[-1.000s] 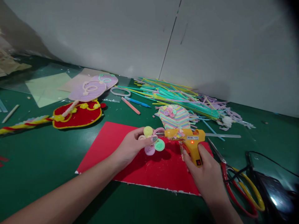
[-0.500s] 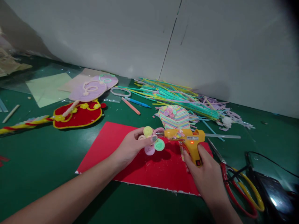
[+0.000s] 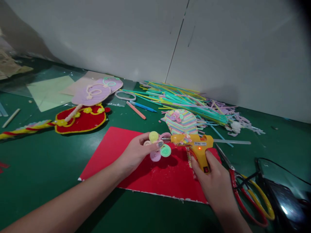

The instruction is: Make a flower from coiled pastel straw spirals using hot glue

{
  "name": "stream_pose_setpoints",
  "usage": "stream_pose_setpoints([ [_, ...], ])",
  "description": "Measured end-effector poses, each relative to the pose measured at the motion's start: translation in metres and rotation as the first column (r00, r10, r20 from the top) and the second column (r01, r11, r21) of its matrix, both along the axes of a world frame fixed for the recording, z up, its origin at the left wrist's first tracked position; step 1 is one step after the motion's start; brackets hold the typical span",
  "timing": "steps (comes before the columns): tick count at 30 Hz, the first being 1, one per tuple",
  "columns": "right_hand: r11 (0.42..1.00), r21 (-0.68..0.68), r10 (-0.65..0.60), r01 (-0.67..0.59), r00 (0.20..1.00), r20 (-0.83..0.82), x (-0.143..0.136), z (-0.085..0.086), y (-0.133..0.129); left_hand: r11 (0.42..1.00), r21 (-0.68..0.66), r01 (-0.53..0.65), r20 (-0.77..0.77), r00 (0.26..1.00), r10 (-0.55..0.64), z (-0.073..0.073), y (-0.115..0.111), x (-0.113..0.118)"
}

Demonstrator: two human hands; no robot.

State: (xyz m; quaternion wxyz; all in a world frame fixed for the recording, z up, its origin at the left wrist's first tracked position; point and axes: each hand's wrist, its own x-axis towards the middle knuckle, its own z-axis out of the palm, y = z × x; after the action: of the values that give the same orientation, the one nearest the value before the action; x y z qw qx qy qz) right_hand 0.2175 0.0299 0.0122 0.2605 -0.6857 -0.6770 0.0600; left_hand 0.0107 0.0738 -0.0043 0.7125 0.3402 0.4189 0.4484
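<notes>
Pinched in my left hand (image 3: 138, 150) is a flower of coiled pastel strips (image 3: 166, 150), with yellow, green, lilac and pink coils around its middle. My right hand (image 3: 215, 181) is wrapped round the grip of a yellow hot glue gun (image 3: 191, 140), whose small red light glows. A clear glue stick (image 3: 233, 141) juts from its back end. The gun's metal nozzle reaches the pink coil beside my left thumb; whether it touches cannot be seen. Both hands are above a red board (image 3: 155, 181) with a ragged white edge.
Scissors (image 3: 233, 170) with red and yellow handles and a black device (image 3: 284, 197) lie at the right. Behind the gun are a striped pastel fan (image 3: 182, 121) and a heap of pastel stems (image 3: 184, 102). A red fan (image 3: 82, 121) and lilac fans (image 3: 94, 92) lie at the left.
</notes>
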Motion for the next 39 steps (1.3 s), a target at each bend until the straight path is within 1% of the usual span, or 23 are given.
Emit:
stream_pose_setpoints([
  [5,1.0,0.017,-0.007,0.007,1.0,-0.007,0.0002,-0.0005,-0.0004,1.0,0.002,-0.015,0.0,1.0,0.015,-0.0033,-0.0001,-0.0001],
  [10,1.0,-0.027,-0.016,0.015,0.999,-0.043,0.0006,-0.0003,-0.0007,1.0,0.011,-0.018,-0.024,1.0,0.019,-0.0059,0.0001,-0.0005],
  [15,1.0,0.014,-0.007,0.007,1.0,-0.012,0.001,0.0002,-0.0009,1.0,0.021,0.0,-0.023,1.0,0.001,-0.0046,0.0004,-0.0004],
  [20,1.0,-0.009,-0.019,0.019,0.999,-0.042,0.0015,-0.0008,-0.001,1.0,0.016,0.006,-0.021,1.0,-0.006,-0.0022,0.0002,0.0002],
  [27,0.995,0.091,-0.038,0.032,0.998,0.059,-0.0001,-0.0008,-0.0003,1.0,0.01,-0.005,-0.02,1.0,0.005,-0.0035,-0.0004,-0.0004],
  [34,0.994,0.095,-0.062,0.057,0.996,0.057,-0.0027,0.0021,0.0003,0.999,0.007,-0.033,-0.022,0.999,0.033,-0.0054,-0.0001,-0.0002],
  [37,0.994,0.054,-0.091,0.09,0.996,0.023,-0.0045,0.0048,0.0003,1.0,0.008,-0.023,-0.014,1.0,0.023,-0.005,-0.0004,-0.0006],
  [39,0.992,-0.023,-0.125,0.124,0.992,-0.032,-0.0035,0.0064,0.0007,1.0,0.011,-0.015,-0.006,1.0,0.015,-0.0052,-0.0007,-0.0008],
])
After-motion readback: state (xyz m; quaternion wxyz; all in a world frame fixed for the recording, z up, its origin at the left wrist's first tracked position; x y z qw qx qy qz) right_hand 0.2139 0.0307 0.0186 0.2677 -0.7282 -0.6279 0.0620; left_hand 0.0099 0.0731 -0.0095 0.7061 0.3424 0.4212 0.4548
